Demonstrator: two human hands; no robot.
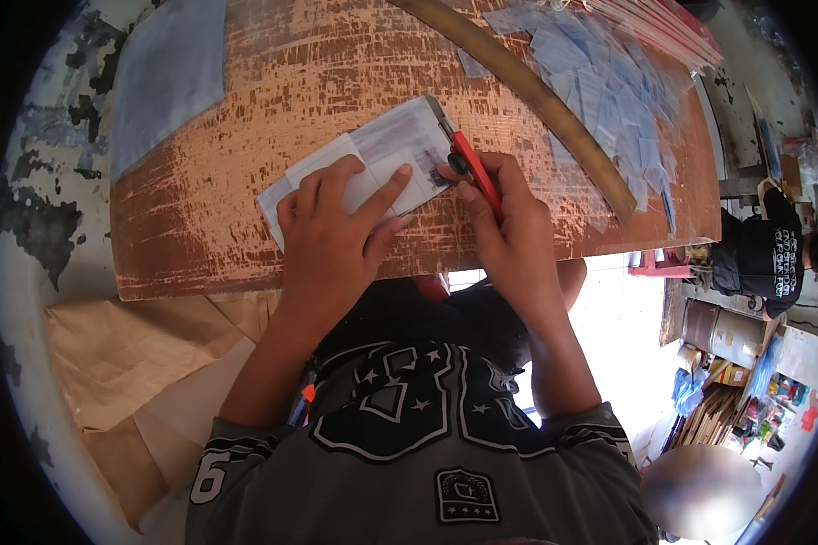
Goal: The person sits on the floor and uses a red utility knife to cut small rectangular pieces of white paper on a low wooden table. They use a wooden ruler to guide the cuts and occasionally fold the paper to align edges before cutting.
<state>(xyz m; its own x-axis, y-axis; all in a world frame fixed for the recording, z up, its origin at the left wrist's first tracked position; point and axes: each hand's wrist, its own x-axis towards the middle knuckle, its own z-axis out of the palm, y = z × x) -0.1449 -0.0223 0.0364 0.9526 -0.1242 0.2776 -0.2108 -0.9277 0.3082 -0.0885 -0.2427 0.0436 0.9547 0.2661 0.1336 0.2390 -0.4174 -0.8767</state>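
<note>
A red utility knife (475, 168) is gripped in my right hand (516, 227), its blade pointing away from me along the right end of a bluish translucent sheet (391, 132). On top of that sheet lies a smaller white rectangular piece (411, 189). My left hand (329, 222) presses down on the white piece with its fingers spread, the index finger reaching toward the knife. Both hands work near the front edge of the worn brown table (273, 109). Whether the blade touches the sheet I cannot tell.
A long brown strip (518, 86) lies across the table's right part, bent by the lens. Beyond it are many loose bluish pieces (591, 91) and red-and-white strips (654, 27). A large bluish sheet (168, 82) lies far left; brown paper (145, 354) below. Another person (777, 254) is at right.
</note>
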